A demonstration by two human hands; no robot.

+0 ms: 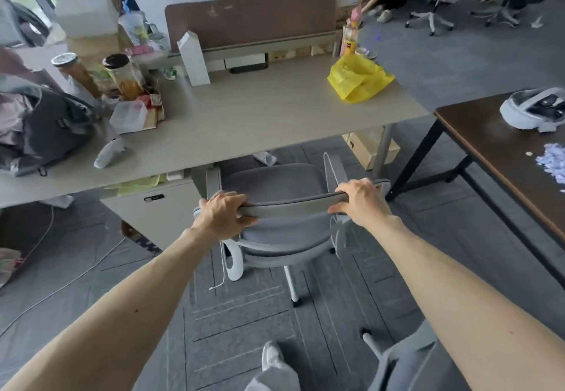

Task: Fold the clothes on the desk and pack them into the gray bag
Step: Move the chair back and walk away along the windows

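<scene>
Both hands clenched on chair (284, 207) backrest: left hand (221, 211), right hand (360, 201). Gray bag (52, 127) sits at desk (260, 115) left end, open, pinkish clothes (12, 118) inside. Risk: chair pushed too far strikes desk, jolting the clutter beside the bag.

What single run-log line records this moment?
left hand: grip on chair back | right hand: same | gray bag: on desk, untouched
</scene>
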